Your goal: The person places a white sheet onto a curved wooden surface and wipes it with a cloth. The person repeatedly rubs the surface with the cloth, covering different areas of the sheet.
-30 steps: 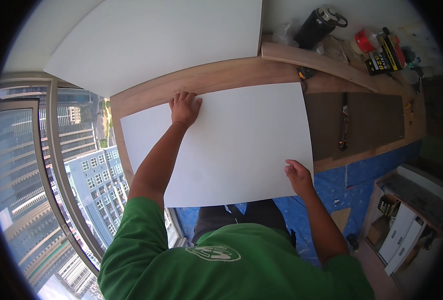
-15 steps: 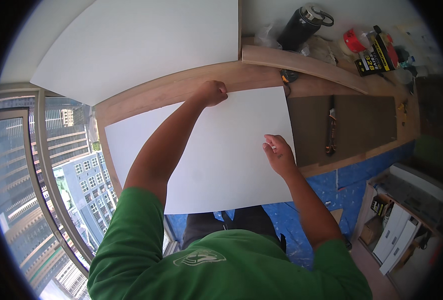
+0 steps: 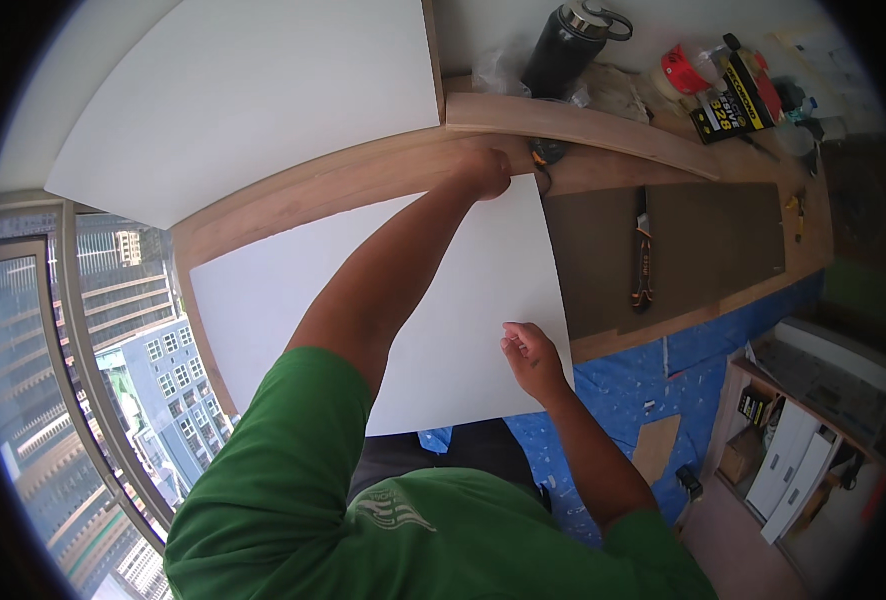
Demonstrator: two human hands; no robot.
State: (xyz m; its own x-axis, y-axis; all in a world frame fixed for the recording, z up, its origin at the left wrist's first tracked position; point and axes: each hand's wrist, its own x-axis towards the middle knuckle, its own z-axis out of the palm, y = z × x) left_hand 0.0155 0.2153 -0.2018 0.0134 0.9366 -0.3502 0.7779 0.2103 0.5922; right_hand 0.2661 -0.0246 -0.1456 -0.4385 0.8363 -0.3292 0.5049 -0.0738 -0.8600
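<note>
Pale brown wood formed the long surface [image 3: 293, 195], with a large white panel [image 3: 253, 80] along its far left side. Smaller than that panel, a white rectangular sheet [image 3: 463, 300] lay flat in the middle, its near edge reaching the person's waist. To its right came a dark brown board [image 3: 713, 235]; whether the board ran under the sheet could not be told. A wooden plank [image 3: 573, 125] crossed the far right, a black bottle [image 3: 563, 50] just beyond it, and a cutter knife [image 3: 643, 255] rested on the brown board.

The left hand [image 3: 485, 174] had just travelled rightward along the sheet's far edge, from left of the middle to beside the far right corner. The sheet kept its place against the board, so the move seemingly brought attention to that corner without shifting the sheet. Its fingers looked curled, though whether they gripped the edge could not be told. The right hand [image 3: 535, 362] was over the sheet's near right part, fingers loosely bent and grasping nothing.
</note>
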